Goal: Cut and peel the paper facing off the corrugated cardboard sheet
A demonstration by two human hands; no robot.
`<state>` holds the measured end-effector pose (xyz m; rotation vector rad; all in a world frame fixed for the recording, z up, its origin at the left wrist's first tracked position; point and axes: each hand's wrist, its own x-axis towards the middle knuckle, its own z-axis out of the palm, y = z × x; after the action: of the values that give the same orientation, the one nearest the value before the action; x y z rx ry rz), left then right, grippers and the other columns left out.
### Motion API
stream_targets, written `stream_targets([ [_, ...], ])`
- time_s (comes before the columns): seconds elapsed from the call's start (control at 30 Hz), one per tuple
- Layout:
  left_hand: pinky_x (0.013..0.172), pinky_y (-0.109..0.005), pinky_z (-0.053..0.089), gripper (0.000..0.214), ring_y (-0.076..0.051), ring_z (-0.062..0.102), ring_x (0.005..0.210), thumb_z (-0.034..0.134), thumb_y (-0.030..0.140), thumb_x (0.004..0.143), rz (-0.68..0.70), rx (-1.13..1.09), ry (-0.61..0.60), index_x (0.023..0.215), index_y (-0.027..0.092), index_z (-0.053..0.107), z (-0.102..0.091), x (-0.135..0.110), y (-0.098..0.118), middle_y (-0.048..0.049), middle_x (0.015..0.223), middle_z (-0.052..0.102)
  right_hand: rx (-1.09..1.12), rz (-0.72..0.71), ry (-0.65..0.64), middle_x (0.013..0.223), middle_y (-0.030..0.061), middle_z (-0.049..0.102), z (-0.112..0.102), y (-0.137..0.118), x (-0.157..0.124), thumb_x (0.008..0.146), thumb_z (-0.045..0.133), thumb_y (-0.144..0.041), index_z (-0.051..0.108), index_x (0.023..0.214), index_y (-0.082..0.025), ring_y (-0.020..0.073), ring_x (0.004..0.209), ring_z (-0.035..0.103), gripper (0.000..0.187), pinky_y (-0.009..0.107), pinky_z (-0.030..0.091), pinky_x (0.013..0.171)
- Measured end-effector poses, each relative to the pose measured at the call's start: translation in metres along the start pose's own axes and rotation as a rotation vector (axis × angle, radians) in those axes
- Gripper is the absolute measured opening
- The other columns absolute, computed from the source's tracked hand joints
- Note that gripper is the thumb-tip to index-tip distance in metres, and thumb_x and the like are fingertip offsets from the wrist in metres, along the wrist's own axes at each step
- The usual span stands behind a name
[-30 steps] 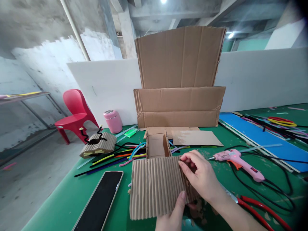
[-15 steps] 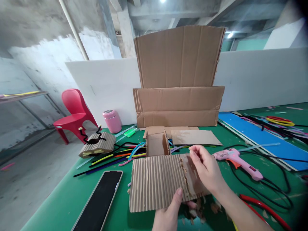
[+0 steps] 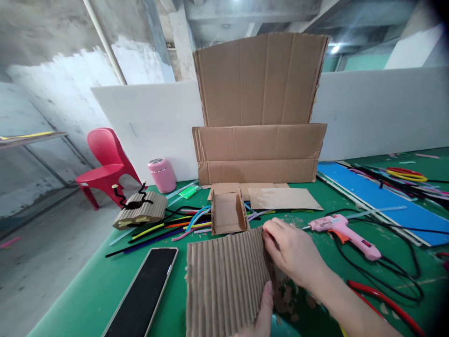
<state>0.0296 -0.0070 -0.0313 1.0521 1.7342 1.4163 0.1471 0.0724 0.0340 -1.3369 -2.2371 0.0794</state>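
A piece of corrugated cardboard (image 3: 224, 281), ribbed side up, is held low over the green table. My left hand (image 3: 262, 314) grips its lower right part, thumb on top and most fingers hidden underneath. My right hand (image 3: 294, 252) has its fingers closed on the upper right edge; the fingertips are partly hidden. Just beyond the piece lies a small open cardboard box (image 3: 228, 213). Torn brown scraps (image 3: 289, 299) are scattered under my right hand.
A phone (image 3: 142, 295) lies at the left, a pink glue gun (image 3: 345, 231) with its cable at the right. Pipe cleaners (image 3: 157, 231), a ribbed cardboard model (image 3: 142, 213) and a pink canister (image 3: 162, 175) sit behind. Tall cardboard sheets (image 3: 259, 79) stand at the back; red-handled pliers (image 3: 386, 299) lie at front right.
The corrugated cardboard has turned and come lower, towards me. Its smooth right-hand strip no longer shows. My right hand has moved left and down onto the ribbed part's edge.
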Motion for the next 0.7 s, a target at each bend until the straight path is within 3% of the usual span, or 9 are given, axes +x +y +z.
stream_targets([
  [0.1,0.097,-0.040,0.033,0.016,-0.031,0.046,0.109,0.066,0.034,0.056,-0.109,-0.021,-0.107,0.070,0.025,0.067,0.000,0.002,0.004,-0.0065,0.088,0.069,0.077,-0.005,0.016,0.064,-0.0004,0.045,0.003,0.004,0.001,0.079,0.035,-0.016,0.041,0.065,-0.021,0.0151,0.060,0.042,0.016,0.027,0.028,0.054],
  [0.17,0.086,-0.041,0.043,0.018,-0.031,0.060,0.085,0.063,0.038,0.060,-0.220,-0.135,-0.243,0.066,0.022,0.067,-0.001,0.006,0.009,-0.0082,0.070,0.070,0.134,0.013,0.043,0.063,-0.0011,0.043,0.005,0.008,0.001,0.079,0.034,-0.017,0.038,0.064,-0.021,0.0144,0.059,0.041,0.016,0.027,0.029,0.054],
  [0.23,0.076,-0.040,0.048,0.022,-0.027,0.064,0.067,0.061,0.038,0.062,-0.305,-0.274,-0.331,0.067,0.018,0.067,-0.002,0.010,0.014,-0.0081,0.061,0.070,0.201,0.034,0.068,0.062,-0.0017,0.042,0.008,0.012,0.000,0.080,0.034,-0.018,0.036,0.064,-0.021,0.0138,0.058,0.040,0.016,0.026,0.029,0.054],
  [0.37,0.063,-0.035,0.051,0.017,-0.020,0.063,0.054,0.063,0.029,0.062,-0.463,-0.640,-0.430,0.071,0.014,0.066,0.001,0.015,0.024,-0.0075,0.076,0.070,0.341,0.095,0.113,0.061,-0.0027,0.041,0.011,0.016,-0.002,0.080,0.034,-0.019,0.035,0.064,-0.021,0.0128,0.058,0.042,0.016,0.025,0.030,0.054],
  [0.47,0.055,-0.033,0.050,0.012,-0.019,0.062,0.050,0.062,0.021,0.063,-0.538,-0.787,-0.455,0.070,0.012,0.065,0.003,0.016,0.029,-0.0070,0.070,0.070,0.433,0.147,0.144,0.059,-0.0037,0.041,0.013,0.017,-0.002,0.080,0.037,-0.021,0.036,0.063,-0.020,0.0119,0.055,0.041,0.016,0.025,0.030,0.053],
  [0.7,0.054,-0.031,0.050,0.018,-0.016,0.060,0.045,0.062,0.018,0.063,-0.564,-0.854,-0.401,0.079,0.008,0.063,0.001,0.019,0.032,-0.0081,0.071,0.069,0.668,0.332,0.253,0.052,-0.0065,0.033,0.025,0.034,0.001,0.082,0.031,-0.029,0.035,0.064,-0.021,0.0095,0.044,0.032,0.021,0.021,0.028,0.040],
])
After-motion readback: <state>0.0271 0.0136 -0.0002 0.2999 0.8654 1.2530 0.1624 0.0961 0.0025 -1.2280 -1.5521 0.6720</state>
